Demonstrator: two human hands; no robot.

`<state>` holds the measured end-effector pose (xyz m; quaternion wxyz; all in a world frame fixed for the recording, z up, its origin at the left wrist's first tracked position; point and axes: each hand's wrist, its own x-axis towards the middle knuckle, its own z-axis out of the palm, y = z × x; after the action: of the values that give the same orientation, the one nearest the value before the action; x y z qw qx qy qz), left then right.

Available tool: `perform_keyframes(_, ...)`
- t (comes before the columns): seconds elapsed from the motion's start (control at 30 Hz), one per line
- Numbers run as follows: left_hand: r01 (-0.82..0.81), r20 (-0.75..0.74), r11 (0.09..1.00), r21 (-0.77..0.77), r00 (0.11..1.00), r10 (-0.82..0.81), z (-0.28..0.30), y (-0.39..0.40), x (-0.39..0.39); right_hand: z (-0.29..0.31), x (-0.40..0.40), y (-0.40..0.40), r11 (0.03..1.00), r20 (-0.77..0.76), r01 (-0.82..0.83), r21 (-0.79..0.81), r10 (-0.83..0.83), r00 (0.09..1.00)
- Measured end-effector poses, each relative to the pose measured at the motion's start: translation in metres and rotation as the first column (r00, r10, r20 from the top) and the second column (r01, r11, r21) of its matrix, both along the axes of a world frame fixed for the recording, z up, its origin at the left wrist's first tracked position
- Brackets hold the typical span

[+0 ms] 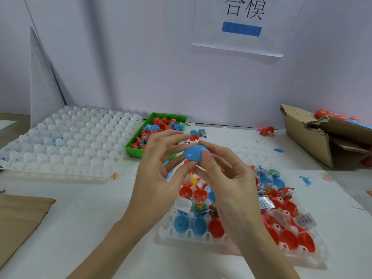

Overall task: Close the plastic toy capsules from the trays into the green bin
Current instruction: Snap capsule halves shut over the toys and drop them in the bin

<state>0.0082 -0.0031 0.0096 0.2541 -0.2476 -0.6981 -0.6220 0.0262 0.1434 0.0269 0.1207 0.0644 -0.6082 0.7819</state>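
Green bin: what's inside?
The green bin holds a pile of red and blue capsules. The left hand covers its near right corner, so that part can't be seen.

The hands (193, 178) hide part of the near tray (201, 236); the cardboard box (322, 137) is cut off at the right edge.

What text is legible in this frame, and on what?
"合模" on the white paper sign taped to the wall; the top of the first character is cut off by the frame edge.
Blue bar under it: no text visible.
Printed labels on the small packets in the near tray: too small and blurred to read.
Small sticker on the far white tray: unreadable.
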Motion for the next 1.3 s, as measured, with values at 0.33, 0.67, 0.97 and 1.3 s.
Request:
perform_keyframes(0.33, -0.232, -0.218, 0.958, -0.167, 0.956, 0.194, -0.0001, -0.0063, -0.0023, 0.0015, 0.0022, 0.0040, 1.000, -0.058, -0.003, -0.012, 0.002, 0.998)
perform_keyframes(0.67, -0.267, -0.218, 0.950, -0.163, 0.949, 0.230, 0.0030, -0.0035, 0.0018, 0.0015, 0.0025, 0.0060, 0.987, -0.192, 0.076, 0.144, -0.048, 0.980)
perform_keyframes(0.97, -0.198, -0.181, 0.975, -0.100, 0.967, 0.178, -0.0046, -0.0006, 0.0004, 0.0008, 0.0038, 0.0049, 0.978, -0.242, 0.093, 0.188, -0.046, 0.969)
perform_keyframes(1.3, -0.248, -0.220, 0.961, -0.123, 0.951, 0.217, -0.0062, -0.0023, -0.0022, -0.0005, 0.0048, -0.0009, 0.994, -0.108, 0.084, 0.070, -0.076, 0.991)
